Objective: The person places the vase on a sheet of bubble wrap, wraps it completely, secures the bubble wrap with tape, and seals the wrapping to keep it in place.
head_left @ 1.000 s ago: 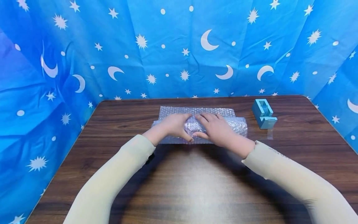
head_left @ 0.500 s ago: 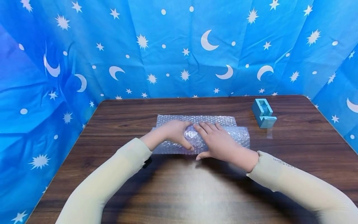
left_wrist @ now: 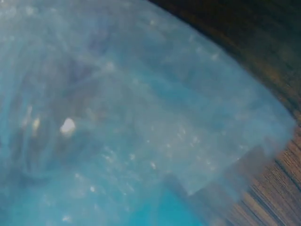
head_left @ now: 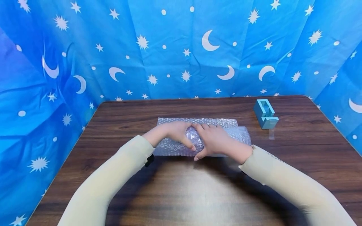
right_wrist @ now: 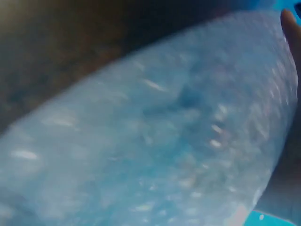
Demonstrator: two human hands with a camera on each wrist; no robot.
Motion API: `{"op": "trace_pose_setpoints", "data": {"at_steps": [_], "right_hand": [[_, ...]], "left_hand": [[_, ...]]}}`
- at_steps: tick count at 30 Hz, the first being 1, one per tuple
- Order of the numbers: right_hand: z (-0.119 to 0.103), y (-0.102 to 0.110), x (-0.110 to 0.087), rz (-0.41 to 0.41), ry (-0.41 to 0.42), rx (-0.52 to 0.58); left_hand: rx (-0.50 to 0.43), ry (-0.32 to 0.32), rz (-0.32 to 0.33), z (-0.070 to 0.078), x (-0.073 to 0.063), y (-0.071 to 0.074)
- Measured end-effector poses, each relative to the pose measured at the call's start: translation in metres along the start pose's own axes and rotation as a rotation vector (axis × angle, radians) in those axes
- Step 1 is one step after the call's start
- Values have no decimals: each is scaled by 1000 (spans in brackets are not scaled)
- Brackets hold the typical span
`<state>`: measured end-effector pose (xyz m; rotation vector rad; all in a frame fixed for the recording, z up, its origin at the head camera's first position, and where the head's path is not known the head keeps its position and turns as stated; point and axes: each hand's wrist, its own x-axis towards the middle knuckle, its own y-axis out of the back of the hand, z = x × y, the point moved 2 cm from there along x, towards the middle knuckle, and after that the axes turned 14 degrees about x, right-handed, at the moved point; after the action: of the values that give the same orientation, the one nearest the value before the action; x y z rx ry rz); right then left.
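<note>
A bundle of clear bubble wrap point(head_left: 194, 138) lies rolled across the table, with a flat bubbled edge sticking out on its far side. My left hand point(head_left: 176, 131) grips the roll from the left, thumb on the near side and fingers over the top. From the right, my right hand point(head_left: 214, 138) holds it the same way, its thumb low at the front edge. What lies inside the roll cannot be made out. Blurred bubble wrap point(left_wrist: 141, 117) fills most of the left wrist view. In the right wrist view, part of my hand point(right_wrist: 292, 42) shows beside the wrap point(right_wrist: 155, 127).
A light-blue tape dispenser point(head_left: 266, 117) stands on the brown wooden table point(head_left: 203, 188), right of the wrap. A short strip of clear tape point(head_left: 271, 134) hangs from its front. A blue curtain point(head_left: 175, 62) with moons and stars stands around the table.
The bubble wrap roll and both hands have come nearer to me. My right thumb has moved down off the top to the front edge. The tape dispenser stays in place.
</note>
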<state>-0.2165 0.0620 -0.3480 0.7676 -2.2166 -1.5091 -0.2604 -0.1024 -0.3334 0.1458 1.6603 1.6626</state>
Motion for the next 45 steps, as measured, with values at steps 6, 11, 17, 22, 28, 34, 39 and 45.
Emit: {"op": "trace_pose_setpoints", "data": {"at_steps": [6,11,17,22,28,34,39,45], "right_hand": [[6,6,13,-103,20,97],[5,10,16,-150,22,89],[3,13,19,-173,26,60],[5,13,26,-217,25,45],[12,14,34,-296,-30,162],[17,15,42,-321,-45,219],[22,15,51,-348,-4,257],[26,18,57,-398,-14,295]], "left_hand": [[-88,-27,-30,-4,0,1],[-107,-42,12,-4,-1,-2],[-138,-51,70,-5,-3,-8],[-214,5,81,-9,-4,-13],[-334,14,115,-15,-6,-15],[-89,88,221,-9,-17,-11],[226,180,445,11,-37,-26],[576,105,753,29,-50,-55]]}}
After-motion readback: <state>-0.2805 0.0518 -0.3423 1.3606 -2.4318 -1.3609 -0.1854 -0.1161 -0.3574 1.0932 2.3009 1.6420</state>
